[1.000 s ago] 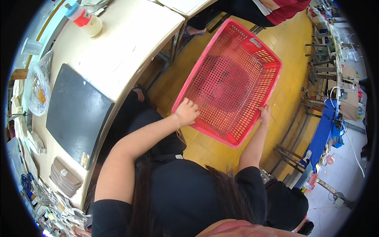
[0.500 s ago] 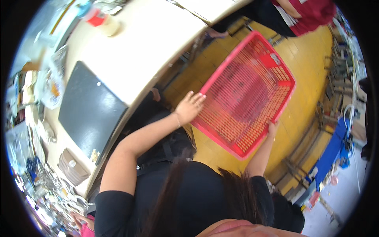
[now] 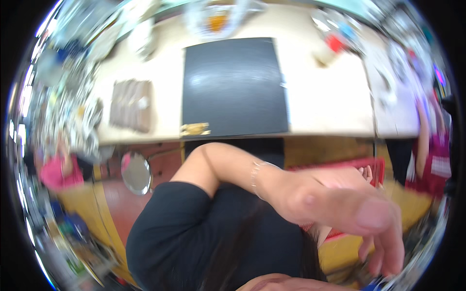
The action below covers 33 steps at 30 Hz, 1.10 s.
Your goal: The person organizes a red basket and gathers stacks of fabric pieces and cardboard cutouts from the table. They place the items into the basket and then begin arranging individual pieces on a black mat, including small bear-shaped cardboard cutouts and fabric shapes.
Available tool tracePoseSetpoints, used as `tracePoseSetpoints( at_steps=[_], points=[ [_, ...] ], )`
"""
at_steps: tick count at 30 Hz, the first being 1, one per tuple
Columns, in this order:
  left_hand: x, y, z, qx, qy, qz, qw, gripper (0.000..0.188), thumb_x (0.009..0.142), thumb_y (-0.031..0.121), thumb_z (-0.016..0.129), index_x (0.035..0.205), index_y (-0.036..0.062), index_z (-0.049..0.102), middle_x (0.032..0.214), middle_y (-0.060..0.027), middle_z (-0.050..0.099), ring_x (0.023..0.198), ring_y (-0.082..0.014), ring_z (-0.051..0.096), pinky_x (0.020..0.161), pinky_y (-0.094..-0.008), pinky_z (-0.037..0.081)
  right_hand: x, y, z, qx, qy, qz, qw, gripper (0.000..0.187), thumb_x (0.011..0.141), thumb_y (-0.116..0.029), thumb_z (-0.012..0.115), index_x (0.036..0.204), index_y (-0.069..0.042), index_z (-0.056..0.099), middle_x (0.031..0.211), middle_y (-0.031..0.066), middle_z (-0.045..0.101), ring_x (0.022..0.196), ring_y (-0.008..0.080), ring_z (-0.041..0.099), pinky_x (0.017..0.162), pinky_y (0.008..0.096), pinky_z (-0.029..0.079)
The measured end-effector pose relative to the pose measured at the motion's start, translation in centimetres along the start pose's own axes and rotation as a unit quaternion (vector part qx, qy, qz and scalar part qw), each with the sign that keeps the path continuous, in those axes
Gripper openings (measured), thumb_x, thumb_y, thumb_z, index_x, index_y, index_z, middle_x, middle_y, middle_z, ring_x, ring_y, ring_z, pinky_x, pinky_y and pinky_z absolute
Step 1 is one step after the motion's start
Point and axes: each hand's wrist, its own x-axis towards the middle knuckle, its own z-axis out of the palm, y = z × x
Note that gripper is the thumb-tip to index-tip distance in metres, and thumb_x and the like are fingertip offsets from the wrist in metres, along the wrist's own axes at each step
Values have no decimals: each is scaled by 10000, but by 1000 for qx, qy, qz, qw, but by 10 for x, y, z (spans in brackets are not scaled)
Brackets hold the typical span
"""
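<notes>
Fingers [image 3: 383,252] of the left hand [image 3: 335,203] hang loosely spread and empty close to the lens, hiding most of the red perforated plastic basket [image 3: 340,167] just behind, which could slip unseen

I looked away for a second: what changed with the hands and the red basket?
The left hand let go of the red basket and swung up close across the camera. The view turned, and the basket now shows only behind that hand. The black mat stayed on the table.
</notes>
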Motion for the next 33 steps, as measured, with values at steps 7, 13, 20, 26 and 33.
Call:
tracePoseSetpoints(
  at_steps=[7,13,20,26,33],
  points=[
    [-57,90,22,84,-51,158,983,722,1012,557,347,1223,-89,592,1191,-181,600,1000,-222,606,858,-298,454,-60,-226,229,76,-299,-354,883,182,918,-7,600,1098,-15,623,1301,160,564,1189,285,549,1023,369,430],
    [-78,114,39,53,-7,358,932,986,940,735,235,1134,-148,630,1127,-235,594,1042,-288,596,868,-356,500,-159,-305,296,115,-499,-386,767,115,870,-3,644,974,-42,678,1221,131,615,1193,321,583,987,400,475],
    [-89,149,11,86,-96,381,916,997,915,761,290,1166,-148,612,1143,-223,571,1054,-295,584,920,-398,483,-224,-309,311,163,-630,-325,686,123,826,21,673,940,-24,671,1140,129,643,1113,314,607,910,393,499],
    [-111,162,18,20,-53,361,931,907,956,692,314,1196,-136,594,1191,-207,553,1090,-277,558,925,-376,453,-247,-321,321,134,-708,-291,630,116,857,-28,654,972,-32,671,1148,104,637,994,288,613,832,372,510],
    [-138,199,54,67,103,313,942,829,953,653,401,1152,-117,635,1131,-212,578,1088,-304,574,951,-407,464,-267,-333,338,109,-749,-278,592,120,859,-34,654,978,-33,670,1118,103,655,997,287,627,856,374,504]
  ],
)
